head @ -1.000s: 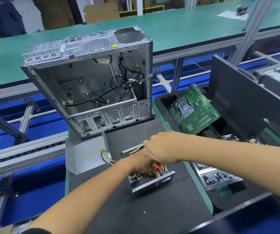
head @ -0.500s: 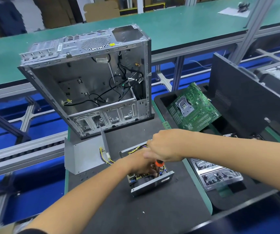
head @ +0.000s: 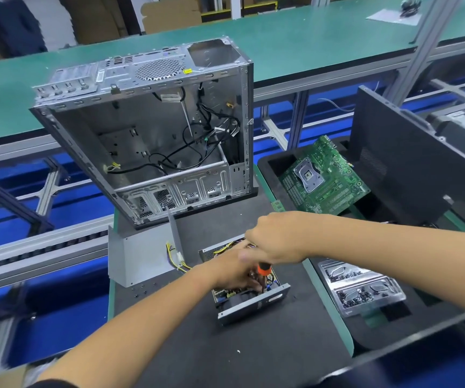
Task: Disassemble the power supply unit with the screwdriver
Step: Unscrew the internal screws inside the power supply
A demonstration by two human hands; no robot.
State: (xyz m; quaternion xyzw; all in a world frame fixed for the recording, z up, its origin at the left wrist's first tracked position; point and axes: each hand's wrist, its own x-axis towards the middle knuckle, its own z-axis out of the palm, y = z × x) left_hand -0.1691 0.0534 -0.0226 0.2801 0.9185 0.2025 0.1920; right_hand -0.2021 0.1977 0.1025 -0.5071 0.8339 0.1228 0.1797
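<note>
The opened power supply unit [head: 253, 303] lies on the black mat, its circuit board and wires exposed. Its grey cover [head: 141, 256] stands to the left with yellow wires [head: 176, 259] trailing from it. My right hand [head: 276, 239] is closed over the top of an orange-handled screwdriver [head: 264, 269], which points down into the unit. My left hand [head: 231, 271] rests on the unit beside the screwdriver shaft, fingers curled on the board; what it grips is hidden.
An empty computer case [head: 153, 130] stands tilted behind the unit. A green motherboard [head: 323, 177] lies in a black tray at right, next to a dark side panel [head: 410, 169]. Metal trays of screws [head: 360, 289] sit at right. Small screws [head: 141, 288] lie on the mat.
Both hands stay on the unit with the screwdriver; the right hand has shifted slightly. The view has drifted a little.
</note>
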